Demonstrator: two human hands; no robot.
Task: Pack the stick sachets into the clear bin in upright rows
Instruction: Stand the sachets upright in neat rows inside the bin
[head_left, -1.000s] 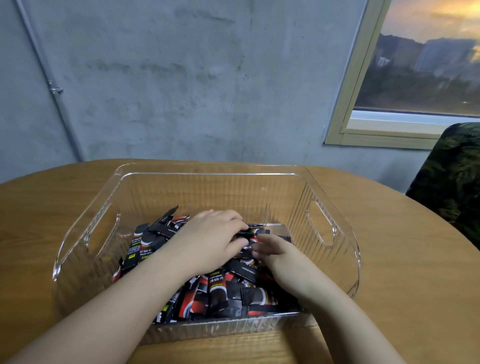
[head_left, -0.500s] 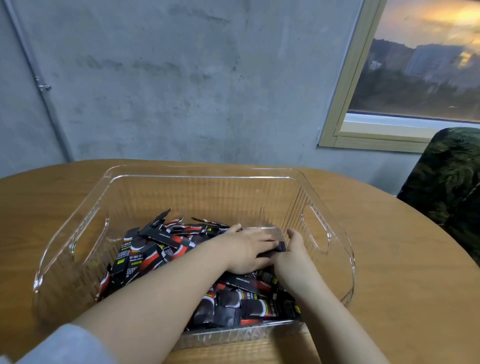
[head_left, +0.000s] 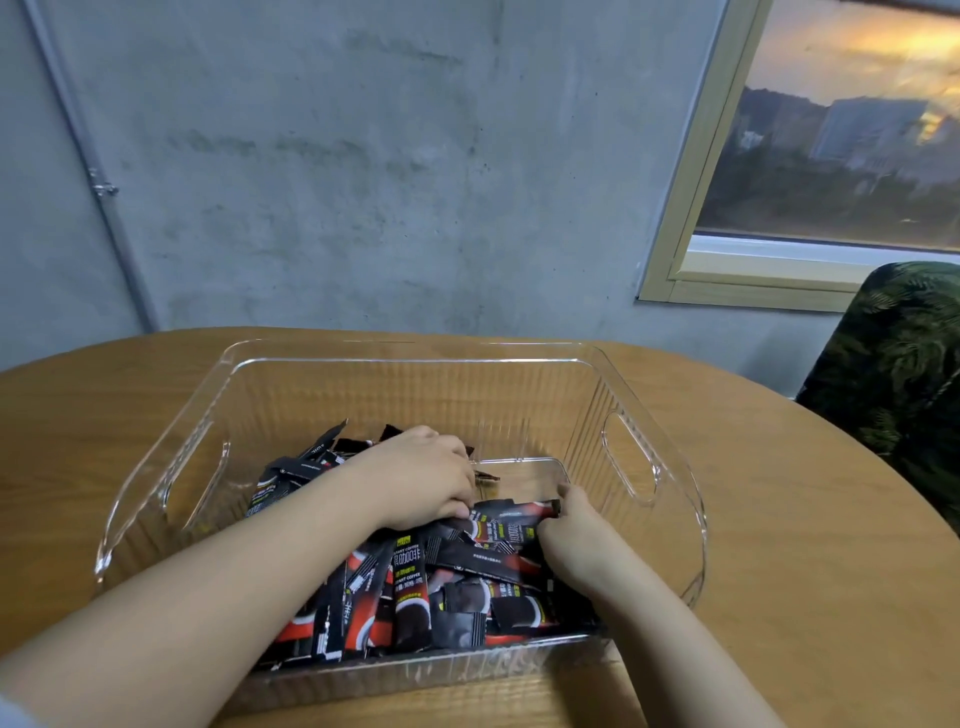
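1. Your left hand (head_left: 421, 475) lies palm down on the heap of sachets (head_left: 410, 587), fingers curled over the sachets at the far edge of the heap. Judging by that hold, you are gathering a bunch together or pinning it so it cannot slide.
2. Your right hand (head_left: 574, 525) pinches the end of one sachet (head_left: 511, 514) that lies flat across the top of the pile, its other end reaching toward your left fingers. Holding it by the tip would let you swing it upright.
3. The sachets are all inside the clear bin (head_left: 685, 499), but loose and crossed over one another, mostly toward the near wall and the left. No upright row shows yet, so the packing looks barely begun.
4. The far right corner of the bin floor is bare. That is probably why both hands work at that edge of the heap: a wall there gives a first row something to lean on.
5. The bin sits on the wooden worktop (head_left: 779, 519), with a dark patterned chair (head_left: 898, 374) to your right.
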